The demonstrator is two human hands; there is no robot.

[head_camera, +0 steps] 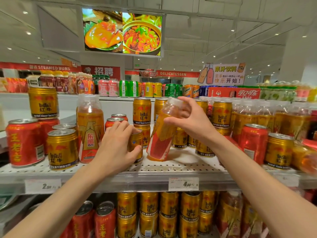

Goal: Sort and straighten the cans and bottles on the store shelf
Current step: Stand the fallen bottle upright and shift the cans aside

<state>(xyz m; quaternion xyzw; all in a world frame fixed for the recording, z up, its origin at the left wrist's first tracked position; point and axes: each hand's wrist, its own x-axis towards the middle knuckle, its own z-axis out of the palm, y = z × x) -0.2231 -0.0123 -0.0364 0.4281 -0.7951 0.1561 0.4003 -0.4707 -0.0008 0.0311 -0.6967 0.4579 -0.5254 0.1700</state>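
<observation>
Both hands busy near the shelf's front edge

Left hand [118, 145] grips a gold Red Bull can [137, 145] — rigid, probably slick; just behind, right hand [190, 117] holds a tilted plastic bottle [163, 134] near its cap — top-heavy, better gripped mid-body.

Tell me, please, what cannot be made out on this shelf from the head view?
- Gold can: the left hand covers most of its label.
- Tilted bottle: its cap sits behind the right hand, so the grip there is unclear.
- Price tags: fine print too small and blurred.
- Bottle at the right edge: blurred and cut off.
- Cans behind the right forearm: mostly hidden.
</observation>
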